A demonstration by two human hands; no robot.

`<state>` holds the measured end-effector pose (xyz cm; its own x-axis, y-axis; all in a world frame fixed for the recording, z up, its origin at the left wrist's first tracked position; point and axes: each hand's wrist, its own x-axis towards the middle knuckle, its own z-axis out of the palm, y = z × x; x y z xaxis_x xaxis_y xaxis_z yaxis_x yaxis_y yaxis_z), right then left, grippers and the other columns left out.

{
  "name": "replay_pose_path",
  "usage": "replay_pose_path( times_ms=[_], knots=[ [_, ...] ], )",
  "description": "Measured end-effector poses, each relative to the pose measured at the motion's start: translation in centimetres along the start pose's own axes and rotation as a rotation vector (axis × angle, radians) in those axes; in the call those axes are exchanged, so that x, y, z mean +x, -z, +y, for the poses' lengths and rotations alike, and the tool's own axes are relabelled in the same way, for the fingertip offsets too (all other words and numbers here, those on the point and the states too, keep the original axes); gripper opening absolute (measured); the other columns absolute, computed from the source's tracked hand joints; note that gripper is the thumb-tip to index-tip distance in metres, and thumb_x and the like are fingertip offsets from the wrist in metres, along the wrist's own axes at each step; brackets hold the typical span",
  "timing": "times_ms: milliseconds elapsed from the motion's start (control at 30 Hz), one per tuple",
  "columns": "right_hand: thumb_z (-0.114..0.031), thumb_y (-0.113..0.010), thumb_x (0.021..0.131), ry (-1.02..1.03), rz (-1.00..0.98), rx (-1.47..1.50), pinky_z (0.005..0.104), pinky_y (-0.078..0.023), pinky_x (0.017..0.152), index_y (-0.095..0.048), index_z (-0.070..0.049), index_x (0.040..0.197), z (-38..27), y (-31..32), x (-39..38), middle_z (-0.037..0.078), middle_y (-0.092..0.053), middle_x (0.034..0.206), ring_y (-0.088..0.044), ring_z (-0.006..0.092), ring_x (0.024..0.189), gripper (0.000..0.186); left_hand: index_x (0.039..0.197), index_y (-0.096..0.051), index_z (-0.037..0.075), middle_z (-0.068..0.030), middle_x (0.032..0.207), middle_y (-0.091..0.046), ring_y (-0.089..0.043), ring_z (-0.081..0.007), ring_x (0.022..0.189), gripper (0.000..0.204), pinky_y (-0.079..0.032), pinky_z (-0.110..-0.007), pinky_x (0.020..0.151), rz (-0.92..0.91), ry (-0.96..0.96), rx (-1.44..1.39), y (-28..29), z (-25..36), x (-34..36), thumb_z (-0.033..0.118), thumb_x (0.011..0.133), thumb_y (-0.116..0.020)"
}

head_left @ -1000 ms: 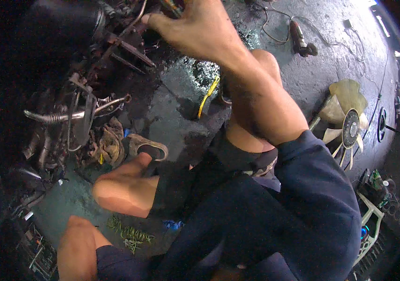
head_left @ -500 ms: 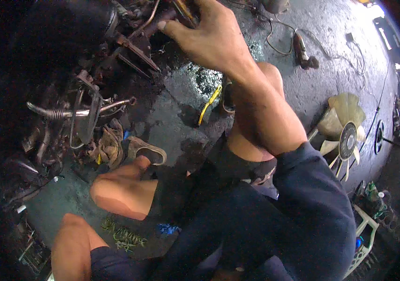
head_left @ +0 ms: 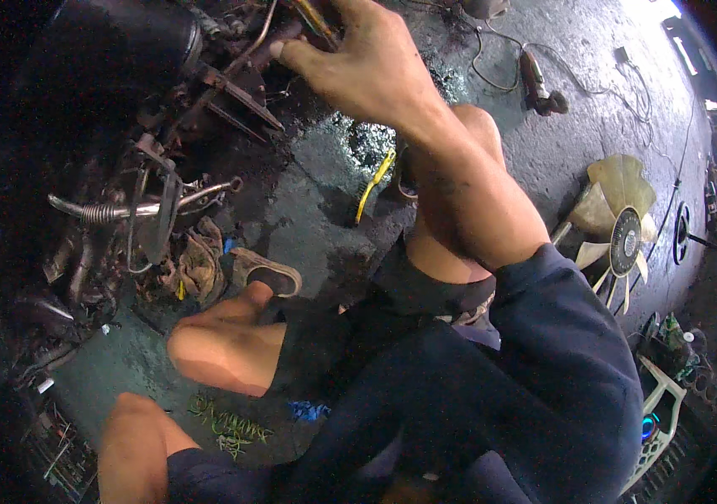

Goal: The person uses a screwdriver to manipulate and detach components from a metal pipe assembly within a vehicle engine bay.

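My right hand (head_left: 367, 71) reaches up to the top edge, at a greasy vehicle underside or engine. Its thumb stretches left, while the other fingers run out of the picture, so their grip is hidden. A shiny amber-coloured metal bar (head_left: 315, 21) passes between thumb and fingers; I cannot tell whether the hand holds it. Beside the thumb are a thin metal pipe (head_left: 259, 42) and a dark bracket (head_left: 245, 97). A big black drum-shaped part (head_left: 115, 50) sits further left. Only a bent limb shows at the lower left; my left hand is not in view.
A yellow-handled brush (head_left: 375, 186) lies by an oily wet patch (head_left: 367, 139). At left are a ribbed metal pipe (head_left: 115, 210) and brown rags (head_left: 200, 265). A fan (head_left: 625, 239), a corded power tool (head_left: 536, 84) and a steering wheel (head_left: 681, 233) are at right.
My right hand has shifted slightly left in the picture, along with the machine parts around it. Its pose looks the same.
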<state>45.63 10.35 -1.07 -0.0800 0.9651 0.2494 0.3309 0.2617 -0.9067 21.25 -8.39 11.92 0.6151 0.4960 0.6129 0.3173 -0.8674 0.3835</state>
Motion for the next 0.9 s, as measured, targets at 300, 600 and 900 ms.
replay_pose_path(
  times_ms=[300,600,900],
  knots=[
    [-0.025,-0.077,0.081,0.127,0.104,-0.102,0.0456,-0.053,0.071,-0.061,0.004,0.108,1.2,-0.5,0.1,0.028,-0.067,0.082,-0.070,0.0426,0.080,0.043,0.112,-0.063,-0.005,-0.0147,0.111,-0.068,-0.065,-0.0176,0.096,0.023,-0.054,-0.031,0.085,0.114,-0.061,0.134,3.0,0.7,-0.4,0.014,0.100,-0.060],
    [-0.019,-0.068,0.086,0.013,-0.028,-0.256,0.0517,-0.051,0.070,-0.059,0.003,0.099,2.3,3.9,-1.8,0.029,-0.064,0.076,-0.064,0.0499,0.078,0.028,0.111,-0.063,-0.006,-0.0145,0.110,-0.069,-0.065,-0.0170,0.094,0.021,-0.055,-0.030,0.084,0.616,0.544,0.672,4.1,-13.1,-6.7,0.013,0.100,-0.060],
    [-0.016,-0.061,0.090,-0.080,-0.187,-0.337,0.0553,-0.054,0.074,-0.061,0.000,0.105,6.0,4.4,-4.2,0.028,-0.067,0.084,-0.067,0.0473,0.081,0.022,0.123,-0.065,0.000,-0.0101,0.115,-0.067,-0.060,-0.0162,0.103,0.036,-0.047,-0.030,0.089,0.473,1.034,0.366,-2.1,-18.1,-11.2,0.026,0.098,-0.066]
  ],
)
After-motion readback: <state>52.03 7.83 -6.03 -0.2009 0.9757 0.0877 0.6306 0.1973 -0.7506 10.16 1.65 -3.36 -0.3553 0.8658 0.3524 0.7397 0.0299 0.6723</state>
